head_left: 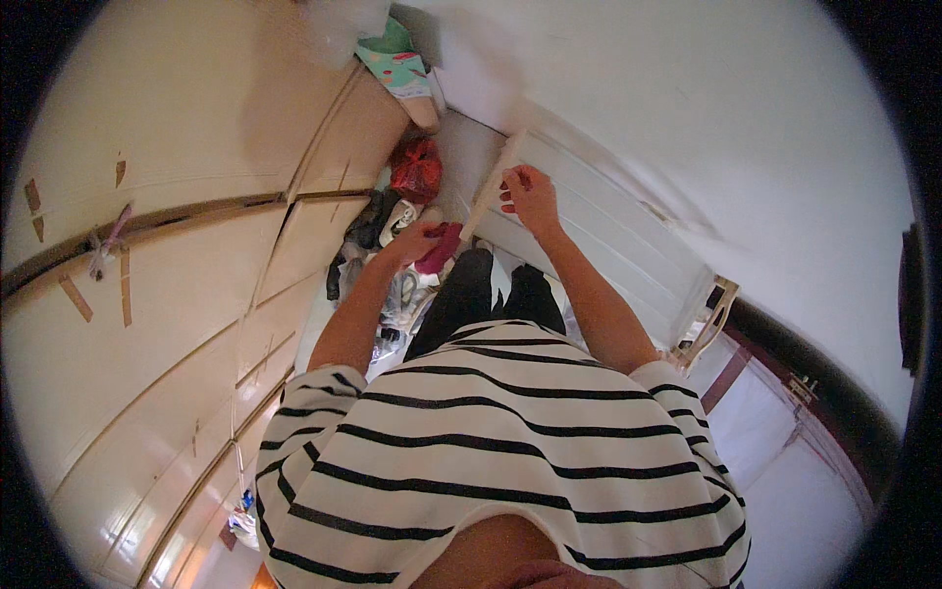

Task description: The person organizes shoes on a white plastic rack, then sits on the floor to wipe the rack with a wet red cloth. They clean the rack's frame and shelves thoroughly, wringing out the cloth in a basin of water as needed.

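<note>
My left hand (412, 243) grips a dark red cloth (440, 252), which hangs from the fingers beside the front edge of a white panelled cabinet (603, 213). Over the cabinet's near left end is my right hand (531, 197). Its fingers are bent and a little apart, and no object shows in them. Below and left of my left hand lies a pile of shoes and plastic bags, with a white shoe (402, 221) close to the wrist. A tied red plastic bag (416, 171) sits just beyond.
Tall cream cupboards (169, 243) line the left side, with a ribbon (118, 232) tied at a door edge. A green patterned bag (397, 70) stands in the far corner. White wall (699, 88) rises on the right. A light-coloured chair-like frame (710, 324) is at the cabinet's right end.
</note>
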Available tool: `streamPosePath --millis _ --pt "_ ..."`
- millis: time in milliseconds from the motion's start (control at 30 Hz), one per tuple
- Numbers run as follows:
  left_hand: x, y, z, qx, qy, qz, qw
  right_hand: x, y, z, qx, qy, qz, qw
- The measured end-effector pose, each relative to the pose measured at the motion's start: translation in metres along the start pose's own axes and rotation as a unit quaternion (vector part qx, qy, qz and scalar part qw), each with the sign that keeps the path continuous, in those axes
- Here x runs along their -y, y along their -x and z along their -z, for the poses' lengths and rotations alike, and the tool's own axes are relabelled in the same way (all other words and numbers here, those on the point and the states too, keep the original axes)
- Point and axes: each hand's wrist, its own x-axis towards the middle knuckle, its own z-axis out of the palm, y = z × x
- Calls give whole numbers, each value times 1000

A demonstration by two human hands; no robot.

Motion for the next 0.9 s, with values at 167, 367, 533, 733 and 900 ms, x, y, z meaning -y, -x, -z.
streamPosePath --millis 167,367,533,733,900 --pt "-30 28 -23 -124 66 -112 984 7 4 -8 0 -41 -3 999" --pt "-62 8 -56 -198 -246 -296 901 -18 -10 -8 -30 12 68 997" --pt "-42 -5 -47 -170 -95 -179 964 -22 -8 -14 -34 25 67 997" --pt "-31 -8 -36 -295 -82 -114 945 -11 0 -10 -20 11 48 999" --pt "-66 11 -28 -317 143 -199 916 3 32 8 -23 -82 -38 996"
